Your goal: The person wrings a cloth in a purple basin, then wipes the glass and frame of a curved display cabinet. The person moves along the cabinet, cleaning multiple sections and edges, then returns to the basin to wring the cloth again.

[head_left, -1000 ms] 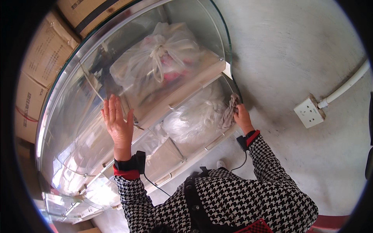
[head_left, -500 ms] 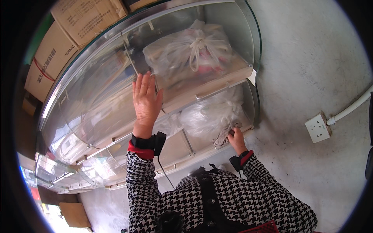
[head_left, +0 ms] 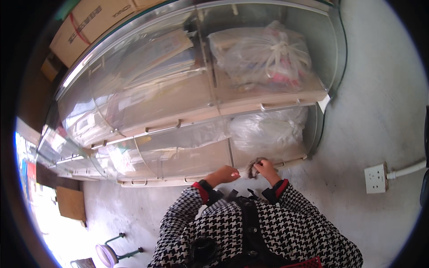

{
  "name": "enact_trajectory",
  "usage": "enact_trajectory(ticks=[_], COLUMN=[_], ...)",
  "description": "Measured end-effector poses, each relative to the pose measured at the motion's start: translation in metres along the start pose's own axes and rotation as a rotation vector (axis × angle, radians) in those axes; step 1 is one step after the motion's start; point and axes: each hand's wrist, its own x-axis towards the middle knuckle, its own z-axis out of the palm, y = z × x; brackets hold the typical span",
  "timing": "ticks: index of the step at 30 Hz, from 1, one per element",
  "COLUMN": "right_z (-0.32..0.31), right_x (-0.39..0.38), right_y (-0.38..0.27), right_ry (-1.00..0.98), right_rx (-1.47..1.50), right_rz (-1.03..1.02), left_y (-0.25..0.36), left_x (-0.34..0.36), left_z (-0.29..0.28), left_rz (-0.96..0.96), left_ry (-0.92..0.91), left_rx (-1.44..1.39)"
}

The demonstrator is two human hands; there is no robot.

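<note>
My right hand is closed on a crumpled grey-brown cloth, near the bottom front edge of a glass display case. A short gap to the left of the cloth, my left hand is held low before the same edge. Its fingers are curled in, with nothing visible in them. Behind the lower pane lies a clear plastic bag. A tied whitish plastic bag sits on the upper shelf behind the glass.
Metal handles stick out along the case front. Cardboard boxes stand on top at the left. A white socket block with a thick cable lies on the floor at right. A round-topped stool is at lower left.
My left hand has come off the glass and down beside my right hand, its fingers now curled. The cloth, still in my right hand, is more bunched. The view has shifted.
</note>
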Motion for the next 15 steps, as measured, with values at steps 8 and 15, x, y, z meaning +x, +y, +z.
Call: enact_trajectory(ticks=[8,15], right_z=[-0.001,-0.049], right_x=[0.016,0.058], right_y=[-0.095,-0.170], right_ry=[-0.183,0.019], right_rx=[0.365,0.275], right_rz=[-0.084,-0.333], left_y=[0.019,0.056], left_x=[0.029,0.050], left_z=[0.000,-0.110], left_rz=[-0.212,-0.020], left_ry=[0.314,0.951], left_rx=[-0.226,-0.073])
